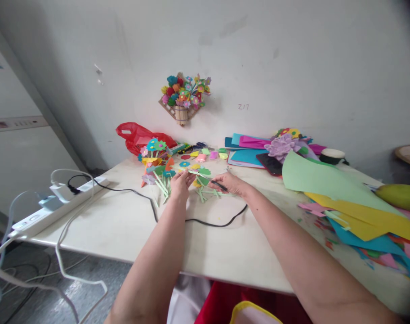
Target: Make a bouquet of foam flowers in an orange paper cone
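My left hand (181, 183) is closed, its fingers pinching a thin pale green strip (193, 172) above the table. My right hand (229, 183) is wrapped around black-handled scissors (219, 185), which point left towards that strip; I cannot tell whether the blades touch it. Several cut pale green strips (162, 184) lie beside my left hand, and more strips (201, 194) are between and below the two hands. Behind them are coloured flower and leaf cutouts, among them a blue flower (184, 164).
A black cable (205, 223) crosses the white table to a power strip (56, 207) at left. A red bag (135, 137) and flowers (154, 150) stand at the back left. Coloured sheets (353, 207) spread over the right side, near a dark phone-like slab (269, 164).
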Demonstrator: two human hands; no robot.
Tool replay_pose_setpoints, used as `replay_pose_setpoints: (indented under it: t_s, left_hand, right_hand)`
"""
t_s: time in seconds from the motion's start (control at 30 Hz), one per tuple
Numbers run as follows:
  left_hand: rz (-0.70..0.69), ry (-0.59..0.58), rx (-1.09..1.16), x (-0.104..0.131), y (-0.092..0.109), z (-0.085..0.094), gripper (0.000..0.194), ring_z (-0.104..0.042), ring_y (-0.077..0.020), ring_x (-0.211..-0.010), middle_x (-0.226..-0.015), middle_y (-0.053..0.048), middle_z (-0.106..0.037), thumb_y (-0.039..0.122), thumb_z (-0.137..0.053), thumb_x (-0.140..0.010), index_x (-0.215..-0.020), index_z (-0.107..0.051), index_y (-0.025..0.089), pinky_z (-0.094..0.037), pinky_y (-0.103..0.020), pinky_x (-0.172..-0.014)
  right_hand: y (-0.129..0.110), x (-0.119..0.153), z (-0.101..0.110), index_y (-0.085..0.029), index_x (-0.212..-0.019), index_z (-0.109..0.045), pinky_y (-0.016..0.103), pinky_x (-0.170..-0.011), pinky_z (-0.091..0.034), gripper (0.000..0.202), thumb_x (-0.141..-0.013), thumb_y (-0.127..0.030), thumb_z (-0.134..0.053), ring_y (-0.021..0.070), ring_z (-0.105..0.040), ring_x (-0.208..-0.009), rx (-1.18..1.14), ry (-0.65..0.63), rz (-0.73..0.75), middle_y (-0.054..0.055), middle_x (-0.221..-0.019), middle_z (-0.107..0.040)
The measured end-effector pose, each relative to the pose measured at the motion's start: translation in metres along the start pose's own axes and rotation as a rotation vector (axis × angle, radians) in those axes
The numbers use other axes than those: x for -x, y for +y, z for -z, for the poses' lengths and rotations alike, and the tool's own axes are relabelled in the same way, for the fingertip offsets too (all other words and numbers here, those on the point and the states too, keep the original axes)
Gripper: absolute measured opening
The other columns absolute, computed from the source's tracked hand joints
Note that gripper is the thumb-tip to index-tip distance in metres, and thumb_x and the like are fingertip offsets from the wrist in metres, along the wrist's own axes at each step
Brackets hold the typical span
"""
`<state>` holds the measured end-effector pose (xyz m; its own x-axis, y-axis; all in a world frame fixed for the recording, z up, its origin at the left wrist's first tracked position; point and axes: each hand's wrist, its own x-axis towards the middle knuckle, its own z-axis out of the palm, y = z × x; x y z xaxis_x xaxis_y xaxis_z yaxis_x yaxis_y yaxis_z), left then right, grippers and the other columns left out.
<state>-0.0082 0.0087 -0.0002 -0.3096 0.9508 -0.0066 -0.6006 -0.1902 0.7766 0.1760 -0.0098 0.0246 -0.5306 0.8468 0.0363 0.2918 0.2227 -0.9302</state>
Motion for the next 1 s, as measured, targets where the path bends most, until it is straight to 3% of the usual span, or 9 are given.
replay_pose_setpoints:
  t_s: [0.27, 0.5, 0.63, 0.73, 0.83, 0.9, 1.0]
  left_hand:
    - [0.014, 0.021, -0.018, 0.003, 0.003, -0.003, 0.019, -0.064, -0.0126, -0.058, -0.064, -0.004, -0.065, 0.013, -0.070, -0.070, -0.066, -0.051, 0.014, -0.053, -0.031, -0.075]
    - [0.012, 0.002, -0.024, 0.005, 0.003, -0.001, 0.014, -0.065, -0.0139, -0.058, -0.063, -0.004, -0.065, 0.014, -0.065, -0.071, -0.068, -0.052, 0.014, -0.053, -0.031, -0.071]
    - [-0.013, -0.009, -0.082, 0.005, 0.006, 0.000, 0.018, -0.064, -0.0134, -0.056, -0.059, -0.003, -0.063, 0.016, -0.068, -0.065, -0.065, -0.051, 0.015, -0.049, -0.024, -0.059]
    - [-0.024, 0.029, -0.192, 0.004, 0.009, 0.000, 0.023, -0.061, -0.0123, -0.050, -0.054, 0.000, -0.059, 0.018, -0.073, -0.057, -0.062, -0.050, 0.015, -0.034, -0.017, -0.042]
    - [-0.030, 0.030, -0.293, 0.003, 0.011, 0.001, 0.024, -0.056, -0.0103, -0.043, -0.051, 0.000, -0.058, 0.018, -0.074, -0.052, -0.059, -0.052, 0.015, -0.026, -0.017, -0.038]
    - [-0.029, 0.020, -0.358, 0.002, 0.011, 0.002, 0.020, -0.052, -0.0088, -0.040, -0.052, -0.002, -0.060, 0.018, -0.073, -0.052, -0.059, -0.054, 0.014, -0.025, -0.017, -0.038]
    - [-0.025, 0.030, -0.451, 0.000, 0.012, 0.005, 0.015, -0.049, -0.0080, -0.039, -0.054, -0.005, -0.063, 0.017, -0.072, -0.055, -0.060, -0.059, 0.013, -0.024, -0.018, -0.039]
  right_hand:
    - [0.006, -0.004, -0.002, -0.012, -0.066, -0.062, 0.019, -0.039, -0.019, 0.032, -0.058, -0.042, -0.071, 0.0025, -0.028, -0.037, -0.039, 0.065, -0.008, -0.009, -0.041, -0.041]
    - [0.001, 0.001, 0.003, -0.013, -0.075, -0.063, 0.018, -0.036, -0.033, 0.039, -0.061, -0.047, -0.074, 0.0048, -0.039, -0.037, -0.088, 0.099, -0.008, -0.006, -0.044, -0.049]
    - [-0.002, 0.004, 0.016, -0.014, -0.089, -0.063, 0.020, -0.038, -0.038, 0.046, -0.066, -0.053, -0.068, 0.0077, -0.044, -0.038, -0.092, 0.259, 0.054, -0.005, -0.048, -0.052]
    - [-0.001, 0.007, 0.032, -0.015, -0.095, -0.066, 0.023, -0.047, -0.044, 0.045, -0.071, -0.052, -0.064, 0.0115, -0.053, -0.048, 0.154, 0.538, -0.038, 0.000, -0.059, -0.061]
    - [0.004, 0.014, 0.050, -0.020, -0.096, -0.071, 0.028, -0.064, -0.047, 0.036, -0.074, -0.047, -0.061, 0.0206, -0.065, -0.078, 0.632, 0.782, -0.237, 0.008, -0.088, -0.070]
    - [0.009, 0.019, 0.061, -0.020, -0.098, -0.072, 0.031, -0.072, -0.047, 0.033, -0.078, -0.042, -0.057, 0.0259, -0.064, -0.095, 0.854, 0.779, -0.362, 0.012, -0.099, -0.071]
    - [0.018, 0.026, 0.072, -0.017, -0.102, -0.071, 0.031, -0.075, -0.047, 0.033, -0.079, -0.034, -0.057, 0.0272, -0.063, -0.101, 0.974, 0.710, -0.536, 0.015, -0.106, -0.069]
